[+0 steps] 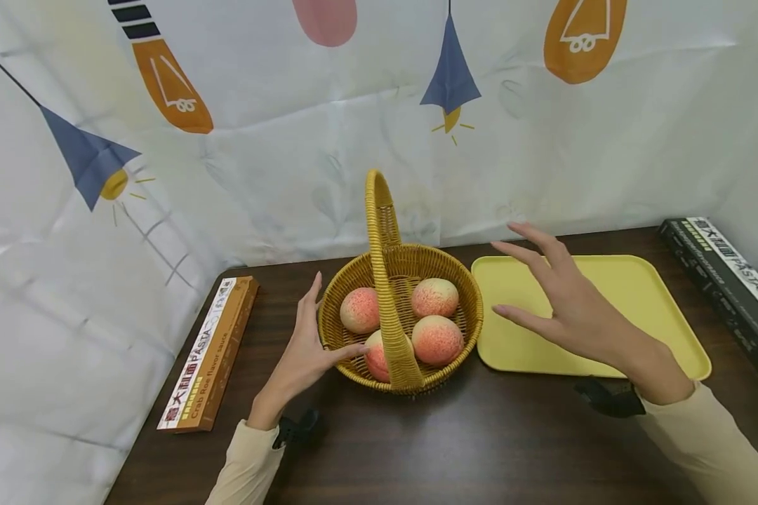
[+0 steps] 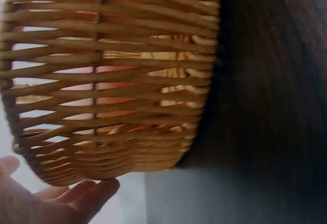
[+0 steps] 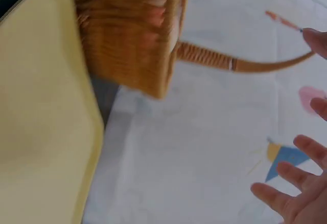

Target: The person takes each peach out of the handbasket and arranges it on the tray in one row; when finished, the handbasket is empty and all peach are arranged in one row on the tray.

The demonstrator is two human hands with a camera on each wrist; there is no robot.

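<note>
A woven yellow-brown basket (image 1: pixel 341 361) with a tall arched handle (image 1: pixel 388 294) stands on the dark table. Inside it lie several pink-and-cream peaches (image 1: pixel 438 341). My left hand (image 1: pixel 300 365) is at the basket's left side, fingers extended along the outside and thumb reaching over the near rim. In the left wrist view, its fingertips (image 2: pixel 94 196) appear to touch the weave. Over the yellow tray (image 1: pixel 625 280), my right hand (image 1: pixel 575 305) hovers with spread fingers and holds nothing. The right wrist view shows that hand apart from the basket (image 3: pixel 127 40).
An orange-brown pasta box (image 1: pixel 208 354) lies on the table's left side. A black pasta box (image 1: pixel 726 294) lies along the right, beyond the tray. Behind the table hangs a white cloth (image 1: pixel 328 168) printed with lamps and bulbs.
</note>
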